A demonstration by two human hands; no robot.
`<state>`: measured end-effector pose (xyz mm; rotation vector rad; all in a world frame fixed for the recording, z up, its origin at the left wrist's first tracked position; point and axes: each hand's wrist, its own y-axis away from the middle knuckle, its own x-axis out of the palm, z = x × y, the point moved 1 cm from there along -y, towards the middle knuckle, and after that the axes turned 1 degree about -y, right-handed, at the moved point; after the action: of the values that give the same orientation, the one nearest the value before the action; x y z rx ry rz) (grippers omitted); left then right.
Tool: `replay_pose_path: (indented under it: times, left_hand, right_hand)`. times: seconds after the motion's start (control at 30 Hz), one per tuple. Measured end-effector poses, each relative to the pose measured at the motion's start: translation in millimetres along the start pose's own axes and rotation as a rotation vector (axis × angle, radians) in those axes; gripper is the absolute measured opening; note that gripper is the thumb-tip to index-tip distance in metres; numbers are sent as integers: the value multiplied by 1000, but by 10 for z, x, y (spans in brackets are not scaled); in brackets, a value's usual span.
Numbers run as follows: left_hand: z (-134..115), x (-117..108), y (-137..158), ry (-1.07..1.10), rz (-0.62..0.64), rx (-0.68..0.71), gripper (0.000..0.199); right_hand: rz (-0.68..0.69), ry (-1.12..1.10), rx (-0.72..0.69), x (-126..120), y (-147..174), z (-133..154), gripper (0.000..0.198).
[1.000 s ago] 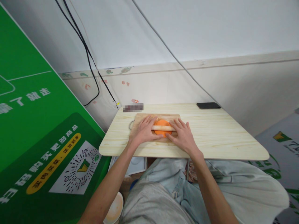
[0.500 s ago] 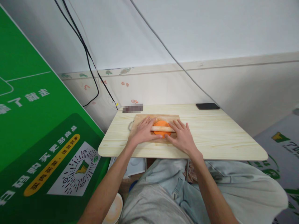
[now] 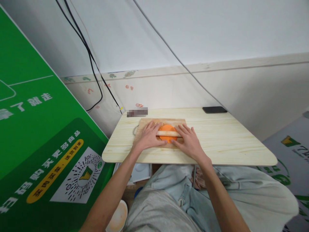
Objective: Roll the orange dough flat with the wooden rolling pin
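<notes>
A pale wooden rolling pin [image 3: 167, 133] lies across a flat orange round of dough [image 3: 172, 128] on a wooden cutting board [image 3: 180, 122]. My left hand [image 3: 150, 134] holds the pin's left end, fingers over it and thumb on the near side, against the dough's edge. Around the right end is my right hand [image 3: 188, 138], its fingers on the far side and its thumb near the dough's lower edge. Both ends of the pin are hidden under my hands. A metal handle [image 3: 135, 129] sticks out from the board's left side.
The board rests on a light wood table [image 3: 231, 141] against the wall. A black phone [image 3: 214, 110] lies at the back right, and a blurred-out object [image 3: 137, 112] at the back left. A tub [image 3: 117, 216] stands below left, beside a green panel [image 3: 60, 122].
</notes>
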<state>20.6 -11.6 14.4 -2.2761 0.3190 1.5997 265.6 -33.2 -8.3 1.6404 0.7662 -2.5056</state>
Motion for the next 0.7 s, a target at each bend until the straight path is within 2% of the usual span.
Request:
replay_pose_path:
  times: [0.17, 0.7]
  left_hand:
    - [-54, 8, 0, -30, -11, 9, 112]
    - [-149, 60, -12, -86, -41, -76, 111]
  right_hand:
    - [18, -27, 3, -27, -14, -17, 55]
    - [-15, -10, -16, -6, 7, 1, 54]
